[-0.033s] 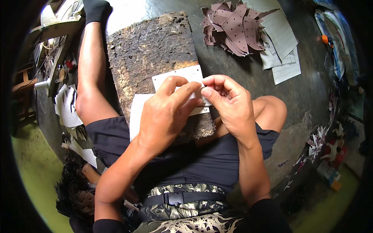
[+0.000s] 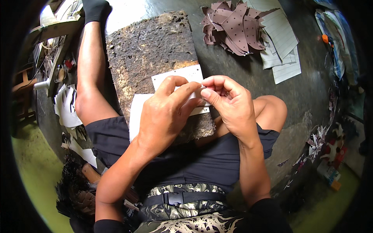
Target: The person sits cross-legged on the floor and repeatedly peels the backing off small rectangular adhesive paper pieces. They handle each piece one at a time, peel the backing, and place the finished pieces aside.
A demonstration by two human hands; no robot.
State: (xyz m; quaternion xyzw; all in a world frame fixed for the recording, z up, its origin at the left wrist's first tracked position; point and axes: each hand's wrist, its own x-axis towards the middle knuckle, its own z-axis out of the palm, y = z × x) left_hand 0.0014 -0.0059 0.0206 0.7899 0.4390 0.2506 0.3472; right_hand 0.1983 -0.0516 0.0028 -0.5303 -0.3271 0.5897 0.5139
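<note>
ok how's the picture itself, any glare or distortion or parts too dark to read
Head view: bright glare on the floor beside the black sock; head view: dark fisheye border, with clutter near the right rim dim and hard to read; head view: left hand and right hand fairly crisp, detail between them too small to tell.

Passable above far half of worn board [image 2: 151, 42] | passable over dark floor [image 2: 229, 65] before brown dotted pieces [image 2: 233, 27] | blocked at near end by left hand [image 2: 165, 106], right hand [image 2: 229, 101] | hemmed left by leg [image 2: 91, 64], right by knee [image 2: 271, 110]
</note>
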